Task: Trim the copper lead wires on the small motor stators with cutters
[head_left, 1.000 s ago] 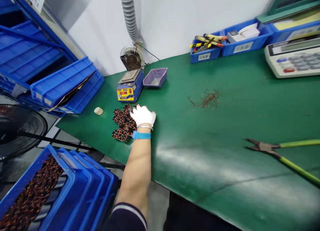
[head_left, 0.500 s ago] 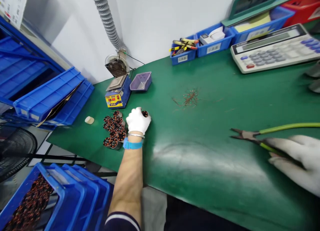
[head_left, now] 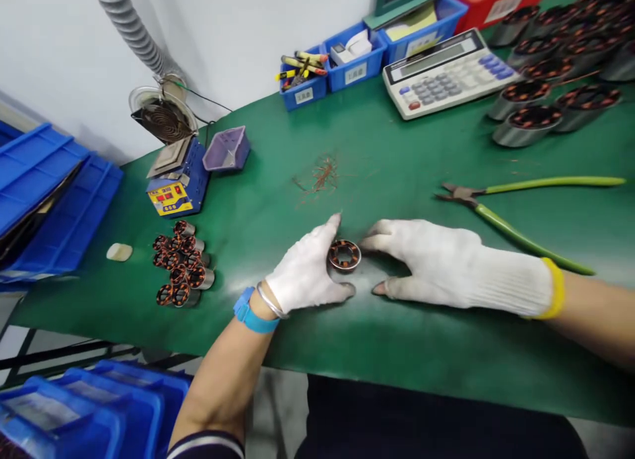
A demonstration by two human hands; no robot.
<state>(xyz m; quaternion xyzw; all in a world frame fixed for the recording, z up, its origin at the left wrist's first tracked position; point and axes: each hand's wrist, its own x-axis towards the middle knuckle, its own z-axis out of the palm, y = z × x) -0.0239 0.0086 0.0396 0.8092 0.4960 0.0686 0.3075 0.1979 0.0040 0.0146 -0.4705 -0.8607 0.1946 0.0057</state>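
Head view: two gloved hands. Left hand (head_left: 312, 267): fingers open, curved around left side of one wound metal ring (head_left: 344, 267) on green table (head_left: 317, 340). Right hand (head_left: 421, 264): thumb and fingers parted, fingertips just right of ring; contact, cannot tell. One pair of green-handled pliers (head_left: 464, 194) beyond right hand, handles spread. Left: cluster of about eleven rings (head_left: 197, 278). Upper right: more rings (head_left: 526, 127), blurred, cut off, uncounted. Behind: one calculator (head_left: 449, 75), three small blue bins (head_left: 354, 74), one purple tray (head_left: 223, 156).
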